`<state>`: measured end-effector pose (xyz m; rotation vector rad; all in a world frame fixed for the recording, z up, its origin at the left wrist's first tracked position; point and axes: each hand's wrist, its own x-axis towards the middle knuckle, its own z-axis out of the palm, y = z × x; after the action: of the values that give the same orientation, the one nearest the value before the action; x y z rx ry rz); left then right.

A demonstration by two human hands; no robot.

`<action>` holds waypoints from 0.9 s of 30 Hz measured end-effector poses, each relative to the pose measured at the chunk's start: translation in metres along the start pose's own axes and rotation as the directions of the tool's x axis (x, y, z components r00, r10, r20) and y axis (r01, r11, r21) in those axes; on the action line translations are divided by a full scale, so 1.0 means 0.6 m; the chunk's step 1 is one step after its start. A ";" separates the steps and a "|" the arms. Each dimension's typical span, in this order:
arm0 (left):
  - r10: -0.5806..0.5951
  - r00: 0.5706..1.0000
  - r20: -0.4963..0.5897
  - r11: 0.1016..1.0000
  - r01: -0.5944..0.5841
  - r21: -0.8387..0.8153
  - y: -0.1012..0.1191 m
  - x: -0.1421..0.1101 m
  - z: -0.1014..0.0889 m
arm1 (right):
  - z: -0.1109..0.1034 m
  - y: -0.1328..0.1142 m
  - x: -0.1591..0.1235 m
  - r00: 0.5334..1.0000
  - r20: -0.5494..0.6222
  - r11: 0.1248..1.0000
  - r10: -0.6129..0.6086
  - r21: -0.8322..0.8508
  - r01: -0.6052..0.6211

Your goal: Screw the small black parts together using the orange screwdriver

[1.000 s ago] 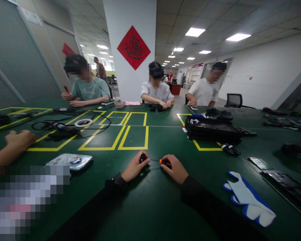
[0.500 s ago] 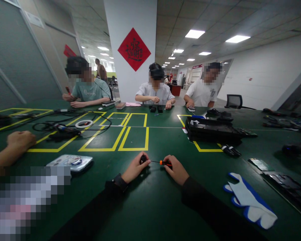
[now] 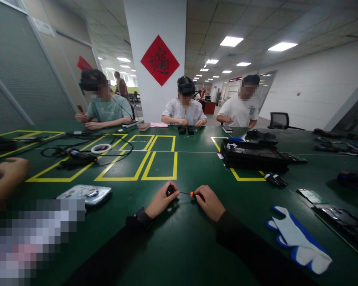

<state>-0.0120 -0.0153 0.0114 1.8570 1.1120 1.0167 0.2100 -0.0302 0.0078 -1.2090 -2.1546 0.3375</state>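
Both my hands rest on the green table (image 3: pixel 179 238) close in front of me. My left hand (image 3: pixel 160 200) is closed around a small black part (image 3: pixel 170 190). My right hand (image 3: pixel 208 203) is closed on a small screwdriver with an orange collar (image 3: pixel 192 194). Its thin shaft points left and its tip meets the black part. Dark sleeves cover both my arms, and a watch sits on my left wrist.
A blue-and-white glove (image 3: pixel 298 238) lies to the right. A clear plastic case (image 3: pixel 85 194) lies to the left, near a co-worker's hand (image 3: pixel 8 171). A black tray stack (image 3: pixel 253 153), cables (image 3: pixel 77 153), tape roll (image 3: pixel 100 148) and yellow-taped boxes (image 3: pixel 159 165) lie beyond. Three people sit opposite.
My right hand has slid up the screwdriver, hiding more of its handle. The co-worker's fist at left has moved left and opened. The view has tilted slightly.
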 end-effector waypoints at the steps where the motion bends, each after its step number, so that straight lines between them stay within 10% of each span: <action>1: -0.003 1.000 -0.003 1.000 0.003 0.001 0.000 0.000 0.000 | 0.001 0.001 -0.001 1.000 -0.008 1.000 0.007 0.010 -0.007; 27: 0.006 1.000 -0.014 1.000 -0.006 0.018 0.005 -0.001 0.001 | -0.001 -0.004 -0.002 0.999 -0.015 0.998 0.047 0.047 -0.046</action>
<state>-0.0103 -0.0169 0.0137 1.8711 1.1272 1.0276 0.2091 -0.0324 0.0090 -1.2334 -2.0963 0.3951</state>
